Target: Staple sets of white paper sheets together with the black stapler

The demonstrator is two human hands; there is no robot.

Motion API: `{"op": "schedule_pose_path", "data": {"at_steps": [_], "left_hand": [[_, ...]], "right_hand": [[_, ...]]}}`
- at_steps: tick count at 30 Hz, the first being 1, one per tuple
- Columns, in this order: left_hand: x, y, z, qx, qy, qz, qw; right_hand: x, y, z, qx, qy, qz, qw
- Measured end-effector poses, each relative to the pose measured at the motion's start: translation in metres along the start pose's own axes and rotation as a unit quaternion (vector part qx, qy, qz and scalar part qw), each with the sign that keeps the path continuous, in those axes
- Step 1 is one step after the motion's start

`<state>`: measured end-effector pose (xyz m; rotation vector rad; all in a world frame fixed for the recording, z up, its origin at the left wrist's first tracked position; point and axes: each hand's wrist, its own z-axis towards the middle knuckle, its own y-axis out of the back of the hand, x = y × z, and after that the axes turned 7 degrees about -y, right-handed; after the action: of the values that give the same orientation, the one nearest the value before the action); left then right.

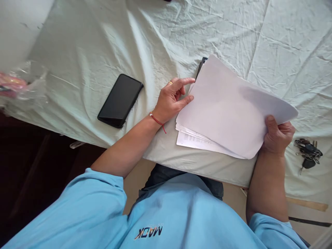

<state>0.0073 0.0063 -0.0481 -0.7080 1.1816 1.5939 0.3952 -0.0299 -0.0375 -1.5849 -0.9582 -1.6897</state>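
In the head view, a sheet of paper [223, 103], blank on its upper face, lies over several other sheets. Printed text shows on a lower sheet [193, 140] that sticks out at the near side. My right hand [278, 135] grips the right edge, thumb on top, and the paper bows upward there. How many sheets it pinches I cannot tell. My left hand [171, 97], with a ring and a red string bracelet, rests at the left edge. Its index finger and thumb are apart and touch the paper's border; the other fingers curl in.
A black phone [120, 100] lies left of my left hand. A bunch of keys [308, 152] is right of my right hand. Under the papers' far corner, a dark object [201, 65] peeks out. Clear plastic wrapping [28, 86] lies far left on the pale cloth [85, 41].
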Motion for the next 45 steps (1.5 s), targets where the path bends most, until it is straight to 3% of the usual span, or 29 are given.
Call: {"op": "schedule_pose_path", "data": {"at_steps": [5,11,20,25,30,37,40,45], "left_hand": [[0.006,-0.002,0.001,0.021,-0.025,0.009,0.999],[0.015,-0.008,0.001,-0.015,-0.053,0.015,0.998],[-0.014,-0.007,-0.001,-0.066,-0.076,0.053,0.994],[-0.034,0.0,-0.006,-0.024,-0.064,0.059,0.996],[-0.055,0.01,-0.009,0.05,-0.01,0.111,0.993],[-0.069,0.022,-0.006,0.198,0.072,0.18,0.961],[-0.061,0.024,-0.008,0.194,0.067,0.177,0.962],[-0.035,0.022,-0.017,0.133,0.061,0.197,0.969]], "right_hand": [[0.001,0.0,-0.001,0.003,0.001,-0.011,1.0],[0.007,-0.001,-0.007,0.018,-0.011,-0.032,0.999],[0.007,0.002,-0.005,0.038,-0.024,-0.066,0.997],[0.007,0.004,-0.002,0.059,-0.009,-0.096,0.994],[0.009,0.007,-0.001,0.079,-0.009,-0.13,0.988],[0.015,0.004,-0.003,0.077,-0.007,-0.132,0.988],[0.014,0.004,-0.003,0.071,-0.012,-0.12,0.99],[0.007,0.006,0.0,0.034,-0.007,-0.082,0.996]]}}
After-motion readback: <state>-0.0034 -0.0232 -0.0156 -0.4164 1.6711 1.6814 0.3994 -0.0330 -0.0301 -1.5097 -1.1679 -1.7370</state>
